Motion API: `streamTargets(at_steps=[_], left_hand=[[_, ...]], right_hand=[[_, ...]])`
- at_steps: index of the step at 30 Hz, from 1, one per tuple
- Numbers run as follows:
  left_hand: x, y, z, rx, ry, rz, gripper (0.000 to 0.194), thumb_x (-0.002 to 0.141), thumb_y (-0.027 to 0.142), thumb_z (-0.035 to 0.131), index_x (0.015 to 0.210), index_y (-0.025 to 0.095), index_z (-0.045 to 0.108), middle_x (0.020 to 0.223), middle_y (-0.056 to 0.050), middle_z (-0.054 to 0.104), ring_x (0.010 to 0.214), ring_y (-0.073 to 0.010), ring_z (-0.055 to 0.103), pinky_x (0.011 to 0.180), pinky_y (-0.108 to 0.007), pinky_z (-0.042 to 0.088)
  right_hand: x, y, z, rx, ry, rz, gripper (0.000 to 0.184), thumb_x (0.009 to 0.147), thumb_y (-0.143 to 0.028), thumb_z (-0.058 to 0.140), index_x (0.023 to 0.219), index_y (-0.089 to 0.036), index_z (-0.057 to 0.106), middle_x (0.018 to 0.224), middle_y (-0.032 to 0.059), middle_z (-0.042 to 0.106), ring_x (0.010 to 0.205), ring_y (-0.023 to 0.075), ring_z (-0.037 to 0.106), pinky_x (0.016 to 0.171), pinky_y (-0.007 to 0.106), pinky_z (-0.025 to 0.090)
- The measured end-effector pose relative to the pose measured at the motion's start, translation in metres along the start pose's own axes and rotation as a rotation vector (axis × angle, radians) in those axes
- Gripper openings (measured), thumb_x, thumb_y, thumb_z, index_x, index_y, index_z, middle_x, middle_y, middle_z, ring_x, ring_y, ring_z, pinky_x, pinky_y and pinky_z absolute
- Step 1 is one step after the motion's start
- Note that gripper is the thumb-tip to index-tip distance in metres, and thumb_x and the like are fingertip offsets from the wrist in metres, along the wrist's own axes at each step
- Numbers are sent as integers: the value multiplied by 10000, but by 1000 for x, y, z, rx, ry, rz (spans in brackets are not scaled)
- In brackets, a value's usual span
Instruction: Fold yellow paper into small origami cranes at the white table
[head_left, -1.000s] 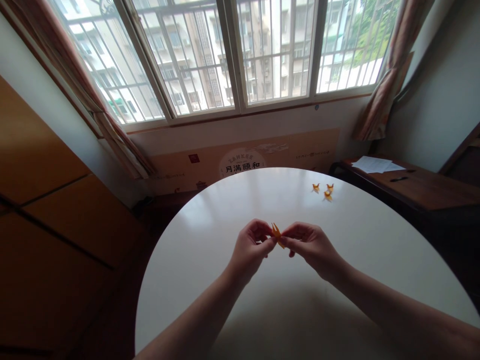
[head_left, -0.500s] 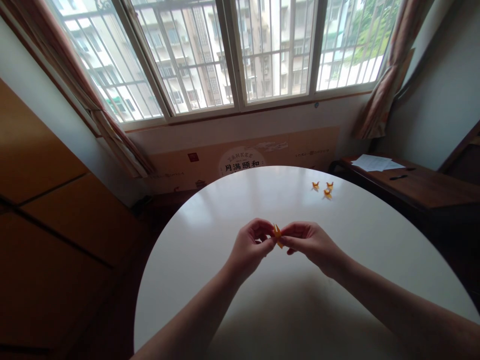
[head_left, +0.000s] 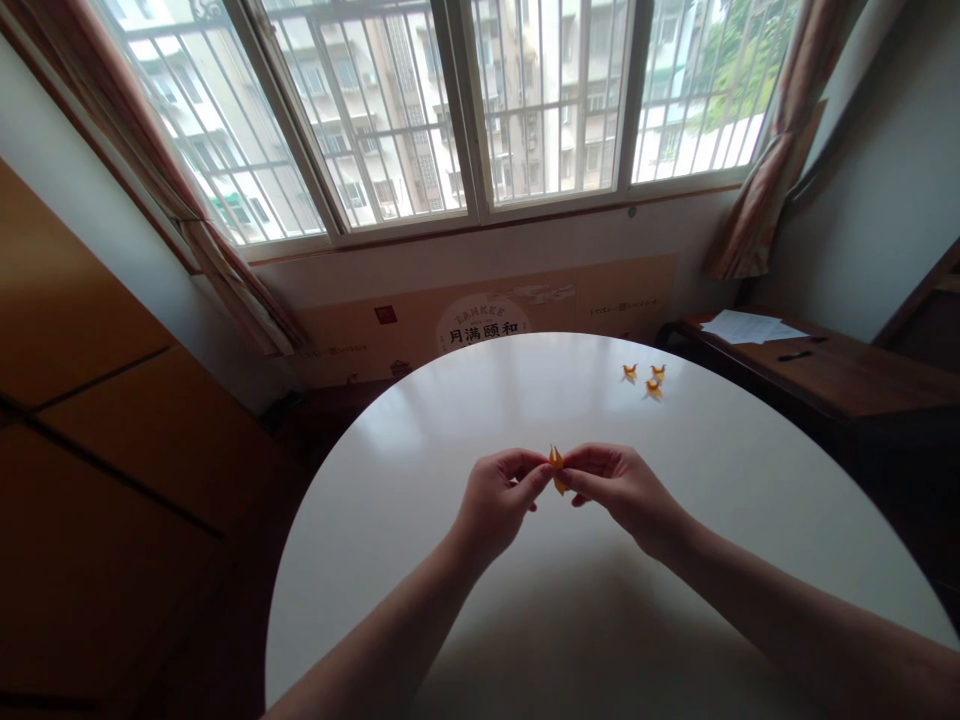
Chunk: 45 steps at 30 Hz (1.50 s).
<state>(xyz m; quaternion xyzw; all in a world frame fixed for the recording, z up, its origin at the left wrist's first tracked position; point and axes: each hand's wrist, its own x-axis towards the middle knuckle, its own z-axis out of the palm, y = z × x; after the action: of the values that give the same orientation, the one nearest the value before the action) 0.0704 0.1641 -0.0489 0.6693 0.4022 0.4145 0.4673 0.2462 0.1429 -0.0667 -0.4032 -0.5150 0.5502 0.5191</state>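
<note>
Between my two hands is a small folded piece of orange paper, with two narrow points sticking up and a lower tip showing beneath my fingers. My left hand pinches it from the left with thumb and fingertips. From the other side, my right hand is closed on it in the same way. Fingertips cover much of the paper's middle. Both hands hover over the white round table. Farther back to the right stand three small orange paper cranes, grouped together on the tabletop.
A dark wooden cabinet with white paper sheets stands right of the table. Brown cupboard panels rise on the left. Beyond the table's far edge are a printed beige board and a barred window.
My left hand's fingers have shifted slightly and the paper's two points now stand more upright. My right hand keeps nearly the same place.
</note>
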Motion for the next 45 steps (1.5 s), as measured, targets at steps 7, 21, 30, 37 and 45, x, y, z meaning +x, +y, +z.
streamTargets(at_steps=[7, 21, 30, 37, 45], left_hand=[[1, -2, -1, 53, 0, 17, 276, 817, 366, 678, 825, 94, 726, 637, -41, 644, 510, -94, 511, 462, -199, 460], [-3, -3, 0, 300, 115, 161, 186, 839, 304, 653, 796, 148, 746, 673, -41, 694, 579, -117, 568, 505, -193, 457], [-1, 0, 2, 67, 30, 34, 277, 772, 325, 713, 944, 121, 785, 687, -62, 696, 531, -111, 530, 409, -196, 495], [-1, 1, 2, 8, 51, 27, 226, 738, 318, 746, 821, 112, 786, 659, -62, 694, 530, -103, 530, 425, -187, 478], [2, 5, -2, -172, -63, -120, 281, 694, 377, 791, 758, 107, 751, 643, -45, 686, 503, -88, 532, 434, -184, 449]], right_hand=[[1, 2, 1, -30, -5, -19, 276, 738, -415, 807, 850, -166, 766, 785, 71, 734, 736, 181, 636, 617, 274, 494], [0, 0, 1, -159, -3, -98, 264, 759, -409, 785, 865, -168, 763, 781, 63, 728, 691, 173, 612, 587, 276, 487], [3, 5, -1, -171, 54, -186, 261, 764, -429, 777, 854, -184, 774, 736, 49, 709, 658, 160, 595, 580, 271, 487], [-1, 0, -1, -207, 77, -192, 285, 728, -452, 807, 783, -176, 767, 732, 63, 720, 666, 178, 621, 588, 279, 494], [2, 1, -3, -67, -17, -71, 320, 749, -484, 785, 821, -173, 763, 756, 62, 723, 701, 179, 637, 599, 278, 516]])
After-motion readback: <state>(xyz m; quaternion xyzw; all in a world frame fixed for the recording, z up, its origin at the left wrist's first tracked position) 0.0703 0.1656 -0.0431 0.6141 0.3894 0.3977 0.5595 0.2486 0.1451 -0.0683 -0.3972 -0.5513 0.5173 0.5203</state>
